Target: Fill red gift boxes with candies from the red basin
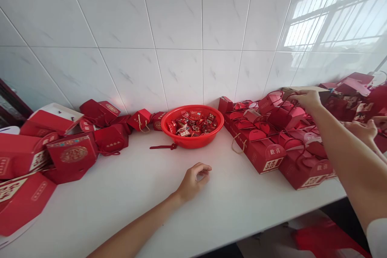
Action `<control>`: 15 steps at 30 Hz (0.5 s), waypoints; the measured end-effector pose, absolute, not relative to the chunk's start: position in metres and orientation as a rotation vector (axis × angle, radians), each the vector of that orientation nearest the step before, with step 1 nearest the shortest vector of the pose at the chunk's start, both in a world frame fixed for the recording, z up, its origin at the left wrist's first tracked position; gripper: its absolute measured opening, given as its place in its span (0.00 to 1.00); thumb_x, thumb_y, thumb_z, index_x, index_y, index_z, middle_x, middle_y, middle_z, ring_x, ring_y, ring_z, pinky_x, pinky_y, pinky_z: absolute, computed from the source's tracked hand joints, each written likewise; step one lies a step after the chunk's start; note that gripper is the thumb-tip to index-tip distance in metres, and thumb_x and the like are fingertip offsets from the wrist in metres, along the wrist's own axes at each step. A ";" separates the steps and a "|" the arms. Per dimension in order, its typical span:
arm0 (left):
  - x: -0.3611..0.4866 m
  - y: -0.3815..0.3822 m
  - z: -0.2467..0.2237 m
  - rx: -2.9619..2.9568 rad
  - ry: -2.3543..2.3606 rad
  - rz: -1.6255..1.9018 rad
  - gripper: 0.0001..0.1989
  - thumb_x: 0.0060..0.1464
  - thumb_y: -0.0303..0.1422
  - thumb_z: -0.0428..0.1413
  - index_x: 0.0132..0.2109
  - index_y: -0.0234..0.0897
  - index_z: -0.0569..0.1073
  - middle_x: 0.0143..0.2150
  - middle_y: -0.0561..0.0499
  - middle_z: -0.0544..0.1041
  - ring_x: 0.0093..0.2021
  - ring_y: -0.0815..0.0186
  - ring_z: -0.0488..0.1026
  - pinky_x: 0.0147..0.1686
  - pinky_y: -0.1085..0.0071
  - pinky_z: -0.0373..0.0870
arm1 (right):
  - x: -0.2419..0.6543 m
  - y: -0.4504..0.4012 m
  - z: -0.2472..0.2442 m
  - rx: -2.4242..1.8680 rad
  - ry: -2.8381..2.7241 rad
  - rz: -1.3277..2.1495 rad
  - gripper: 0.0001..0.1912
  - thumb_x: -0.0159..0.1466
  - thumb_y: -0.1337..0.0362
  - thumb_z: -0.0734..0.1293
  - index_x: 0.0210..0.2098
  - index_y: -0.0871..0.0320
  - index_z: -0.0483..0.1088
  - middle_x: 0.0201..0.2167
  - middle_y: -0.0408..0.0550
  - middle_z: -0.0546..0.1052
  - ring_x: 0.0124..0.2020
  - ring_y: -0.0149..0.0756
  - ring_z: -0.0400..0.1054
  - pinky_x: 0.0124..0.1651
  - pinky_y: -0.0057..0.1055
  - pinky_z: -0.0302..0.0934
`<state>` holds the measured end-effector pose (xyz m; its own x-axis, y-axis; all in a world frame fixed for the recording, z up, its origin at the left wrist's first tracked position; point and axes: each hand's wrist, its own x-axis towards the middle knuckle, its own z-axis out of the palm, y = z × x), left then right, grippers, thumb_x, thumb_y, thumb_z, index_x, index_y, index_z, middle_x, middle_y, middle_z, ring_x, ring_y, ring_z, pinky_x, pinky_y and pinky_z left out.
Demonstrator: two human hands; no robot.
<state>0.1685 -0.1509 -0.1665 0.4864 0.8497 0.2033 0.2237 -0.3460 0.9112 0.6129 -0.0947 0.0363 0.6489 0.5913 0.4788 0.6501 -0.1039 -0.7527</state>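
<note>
My left hand (pixel 194 180) hovers over or rests on the white table, its fingers loosely curled with a gap between thumb and forefinger and nothing in them. To the right, my right hand (pixel 306 100) pinches the cord handle of a red gift box (pixel 284 117) above the rows of other boxes. Beyond my left hand stands a red plastic basket (pixel 193 142) with small red wrapped packets (pixel 195 125) inside. A dark red strip (pixel 161 146) lies on the table by the basket.
Red boxes (pixel 72 155) are heaped at the left. Closely packed boxes with cord handles (pixel 266 155) fill the right side. Another person's hands (pixel 364 131) are at the far right. A tiled wall (pixel 178 72) backs the white table (pixel 121 193), whose front edge runs lower right.
</note>
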 end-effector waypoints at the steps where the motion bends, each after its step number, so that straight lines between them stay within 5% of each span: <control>1: 0.168 -0.151 -0.166 1.849 0.898 0.875 0.10 0.54 0.33 0.56 0.42 0.36 0.77 0.43 0.45 0.77 0.43 0.61 0.75 0.49 0.61 0.73 | 0.610 -0.095 0.036 -1.789 -0.963 -0.009 0.02 0.59 0.77 0.71 0.29 0.70 0.75 0.12 0.35 0.63 0.16 0.26 0.58 0.26 0.29 0.60; 9: 0.168 -0.150 -0.167 1.891 0.891 0.856 0.09 0.54 0.30 0.55 0.42 0.36 0.77 0.43 0.46 0.78 0.43 0.62 0.75 0.49 0.62 0.73 | 0.601 -0.090 0.040 -1.871 -0.784 0.127 0.10 0.63 0.73 0.69 0.44 0.74 0.75 0.16 0.36 0.64 0.18 0.25 0.57 0.28 0.29 0.60; 15: 0.167 -0.149 -0.168 1.926 0.873 0.853 0.10 0.52 0.27 0.54 0.42 0.37 0.77 0.43 0.46 0.78 0.43 0.62 0.75 0.49 0.62 0.73 | 0.599 -0.084 0.030 -1.971 -0.787 0.202 0.12 0.62 0.72 0.72 0.44 0.75 0.75 0.19 0.40 0.68 0.20 0.26 0.60 0.31 0.29 0.63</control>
<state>0.1673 -0.1490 -0.1681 0.5269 0.8178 0.2316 0.2500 -0.4096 0.8774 0.5994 -0.0836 0.0304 0.7773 0.6034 0.1781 0.4429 -0.3237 -0.8361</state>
